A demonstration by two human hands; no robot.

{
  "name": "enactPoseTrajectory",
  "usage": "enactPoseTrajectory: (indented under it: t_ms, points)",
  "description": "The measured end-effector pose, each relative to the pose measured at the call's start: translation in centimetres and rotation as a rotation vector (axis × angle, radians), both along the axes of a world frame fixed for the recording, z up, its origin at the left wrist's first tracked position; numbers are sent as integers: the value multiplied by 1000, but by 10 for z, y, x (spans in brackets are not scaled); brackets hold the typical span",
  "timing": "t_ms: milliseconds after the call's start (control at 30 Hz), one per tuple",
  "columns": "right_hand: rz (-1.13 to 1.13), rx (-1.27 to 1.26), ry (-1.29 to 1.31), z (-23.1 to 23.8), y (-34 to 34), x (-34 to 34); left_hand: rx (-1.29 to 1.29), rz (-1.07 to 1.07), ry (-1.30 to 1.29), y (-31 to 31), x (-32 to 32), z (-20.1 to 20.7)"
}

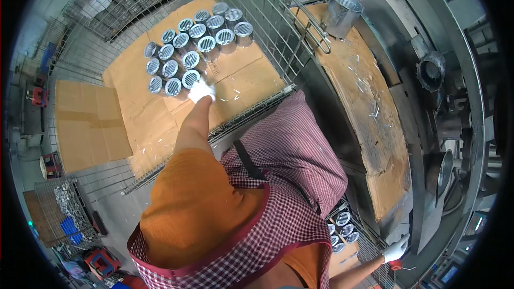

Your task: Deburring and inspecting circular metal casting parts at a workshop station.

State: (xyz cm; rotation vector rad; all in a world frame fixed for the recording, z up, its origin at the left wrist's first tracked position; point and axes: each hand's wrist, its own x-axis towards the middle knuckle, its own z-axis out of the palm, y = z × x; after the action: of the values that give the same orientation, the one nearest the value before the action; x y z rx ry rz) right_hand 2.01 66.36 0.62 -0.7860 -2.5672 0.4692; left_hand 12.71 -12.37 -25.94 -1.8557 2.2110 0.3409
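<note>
My left hand (202, 92), in a white glove, reaches forward to a shiny metal cylinder (190, 79) with a slotted top. Its fingers are against the cylinder's near side and look closed on it, though slight blur softens them. This cylinder stands upright at the near right corner of a group of similar slotted cylinders (197, 31) on cardboard (241, 83). Far to the lower right, my right hand (395, 249), also gloved in white, is stretched out beside the edge of the metal machine, just above a small red part (395, 264). Its fingers extend, and nothing shows in them.
A wire cage (278, 27) surrounds the cardboard. On my right runs a cardboard-covered bench (364, 112) with metal scraps and a metal bucket (342, 13). More cylinders (343, 218) stand in a lower basket by my right arm. Crates and a scrap-filled wire basket (67, 208) are at left.
</note>
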Motion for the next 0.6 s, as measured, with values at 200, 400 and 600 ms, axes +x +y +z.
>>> enactPoseTrajectory:
  t_ms: [200, 400, 600]
  points:
    - [-24, 15, -17, -6, 5, -1, 38, -33, -33, -43, 19, -4]
    - [6, 117, 88, -15, 25, 4, -8, 22, 241, -59, 4, -24]
    - [-75, -46, 19, -25, 39, -9, 98, 5, 231, -97, 30, -79]
